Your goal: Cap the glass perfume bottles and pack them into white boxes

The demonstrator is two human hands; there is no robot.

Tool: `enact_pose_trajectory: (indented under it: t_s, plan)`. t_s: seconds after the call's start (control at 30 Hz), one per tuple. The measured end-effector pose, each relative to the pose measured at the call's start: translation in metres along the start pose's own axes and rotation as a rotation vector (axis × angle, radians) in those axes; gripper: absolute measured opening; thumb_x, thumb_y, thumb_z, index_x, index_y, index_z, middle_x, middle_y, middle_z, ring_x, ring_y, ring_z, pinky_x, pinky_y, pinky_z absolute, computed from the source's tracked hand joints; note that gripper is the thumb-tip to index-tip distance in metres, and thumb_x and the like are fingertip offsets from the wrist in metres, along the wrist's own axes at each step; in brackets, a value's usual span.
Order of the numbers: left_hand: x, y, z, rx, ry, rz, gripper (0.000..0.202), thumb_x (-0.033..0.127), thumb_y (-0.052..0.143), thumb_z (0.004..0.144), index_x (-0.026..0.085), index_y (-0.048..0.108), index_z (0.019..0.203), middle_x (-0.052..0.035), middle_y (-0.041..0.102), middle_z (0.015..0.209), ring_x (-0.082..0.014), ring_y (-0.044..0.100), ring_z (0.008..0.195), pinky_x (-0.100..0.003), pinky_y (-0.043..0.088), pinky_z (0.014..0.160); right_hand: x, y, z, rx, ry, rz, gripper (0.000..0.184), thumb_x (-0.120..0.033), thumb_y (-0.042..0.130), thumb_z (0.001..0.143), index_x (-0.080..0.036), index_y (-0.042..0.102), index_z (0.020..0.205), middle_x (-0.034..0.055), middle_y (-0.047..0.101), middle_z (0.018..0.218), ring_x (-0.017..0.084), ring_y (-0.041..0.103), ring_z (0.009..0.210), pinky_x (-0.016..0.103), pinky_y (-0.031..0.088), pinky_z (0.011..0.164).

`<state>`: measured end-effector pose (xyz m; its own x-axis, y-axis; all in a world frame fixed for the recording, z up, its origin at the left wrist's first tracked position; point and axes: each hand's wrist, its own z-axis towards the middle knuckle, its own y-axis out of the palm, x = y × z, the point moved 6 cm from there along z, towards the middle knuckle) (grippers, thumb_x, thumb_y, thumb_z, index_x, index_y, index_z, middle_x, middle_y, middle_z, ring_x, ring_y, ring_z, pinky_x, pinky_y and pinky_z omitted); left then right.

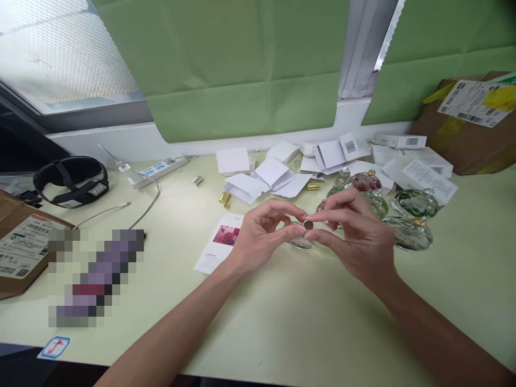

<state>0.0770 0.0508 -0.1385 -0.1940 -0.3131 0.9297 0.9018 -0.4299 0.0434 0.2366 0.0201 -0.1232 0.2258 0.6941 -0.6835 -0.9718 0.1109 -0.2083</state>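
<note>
Above the table's middle, my left hand (268, 228) and my right hand (358, 234) meet fingertip to fingertip. Both pinch a small gold cap (308, 224), its dark round end facing me. Just beneath them lies a clear glass bottle (303, 243), partly covered by my fingers. Around my right hand stand or lie several round glass bottles, among them a green-filled one (415, 203), a red one (366, 181) and a clear one (409, 235) with a gold neck. A printed leaflet (215, 250) with a rose picture is partly under my left wrist.
Opened white boxes (274, 172) lie along the back, with gold caps (224, 199) and a silver cap (197, 180) nearby. Cardboard boxes stand at right (467, 134) and left (24, 247). A power strip (159, 171), a black headset (72, 183) and a pixelated object occupy the left.
</note>
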Motion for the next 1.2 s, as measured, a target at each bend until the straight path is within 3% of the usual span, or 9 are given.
enact_pose_trajectory:
  t_s: [0.13, 0.37, 0.5, 0.63, 0.8, 1.03, 1.2]
  plan:
    - [-0.002, -0.007, 0.002, -0.019, -0.010, 0.086, 0.019, 0.025, 0.077, 0.081, 0.023, 0.068, 0.098, -0.0028, 0.072, 0.097, -0.0126, 0.065, 0.082, -0.025, 0.053, 0.065, 0.007, 0.003, 0.002, -0.078, 0.040, 0.008, 0.024, -0.022, 0.076, 0.083, -0.038, 0.076, 0.100, 0.0019, 0.052, 0.093, 0.015, 0.051, 0.080, 0.031, 0.044, 0.062]
    - [-0.007, -0.015, 0.007, -0.136, 0.009, 0.485, 0.038, 0.034, 0.077, 0.082, 0.026, 0.063, 0.116, -0.0056, 0.066, 0.120, -0.0177, 0.060, 0.105, -0.031, 0.047, 0.084, 0.046, 0.006, -0.002, -0.190, 0.394, 0.121, 0.016, -0.037, 0.075, 0.084, -0.034, 0.077, 0.100, 0.0016, 0.051, 0.101, 0.014, 0.051, 0.082, 0.031, 0.043, 0.070]
    - [-0.008, -0.014, 0.006, -0.226, 0.015, 0.711, 0.045, 0.035, 0.071, 0.087, 0.028, 0.056, 0.128, -0.0058, 0.063, 0.124, -0.0190, 0.058, 0.109, -0.034, 0.047, 0.089, 0.056, 0.010, -0.006, -0.222, 0.476, 0.163, 0.019, -0.042, 0.074, 0.083, -0.031, 0.077, 0.099, 0.0023, 0.052, 0.100, 0.015, 0.052, 0.081, 0.031, 0.042, 0.069]
    - [-0.007, -0.013, 0.002, -0.309, 0.006, 0.798, 0.056, 0.037, 0.070, 0.087, 0.030, 0.046, 0.137, -0.0059, 0.060, 0.126, -0.0210, 0.057, 0.115, -0.037, 0.046, 0.096, 0.058, 0.014, -0.009, -0.262, 0.499, 0.167, 0.021, -0.043, 0.074, 0.083, -0.030, 0.077, 0.100, 0.0031, 0.052, 0.105, 0.016, 0.053, 0.084, 0.031, 0.043, 0.071]
    - [-0.008, -0.011, -0.002, -0.372, 0.026, 0.916, 0.056, 0.036, 0.063, 0.093, 0.032, 0.037, 0.142, -0.0051, 0.060, 0.124, -0.0204, 0.059, 0.111, -0.038, 0.048, 0.095, 0.059, 0.016, -0.011, -0.307, 0.512, 0.121, 0.022, -0.043, 0.073, 0.085, -0.032, 0.076, 0.103, 0.0021, 0.053, 0.104, 0.015, 0.052, 0.082, 0.031, 0.042, 0.071]
    - [-0.006, -0.001, -0.005, -0.440, 0.206, 1.097, 0.034, 0.036, 0.047, 0.102, 0.029, 0.043, 0.134, -0.0063, 0.061, 0.120, -0.0212, 0.060, 0.107, -0.039, 0.050, 0.089, 0.063, 0.015, -0.010, -0.336, 0.538, 0.145, 0.024, -0.045, 0.070, 0.086, -0.031, 0.074, 0.105, 0.0031, 0.054, 0.107, 0.018, 0.056, 0.092, 0.033, 0.047, 0.076]
    - [-0.005, -0.001, -0.006, -0.506, 0.241, 1.124, 0.032, 0.033, 0.042, 0.104, 0.027, 0.043, 0.136, -0.0073, 0.061, 0.124, -0.0227, 0.059, 0.115, -0.041, 0.049, 0.093, 0.057, 0.009, -0.006, -0.372, 0.490, -0.001, 0.031, -0.051, 0.067, 0.087, -0.031, 0.073, 0.110, 0.0046, 0.054, 0.107, 0.016, 0.054, 0.081, 0.032, 0.050, 0.070]
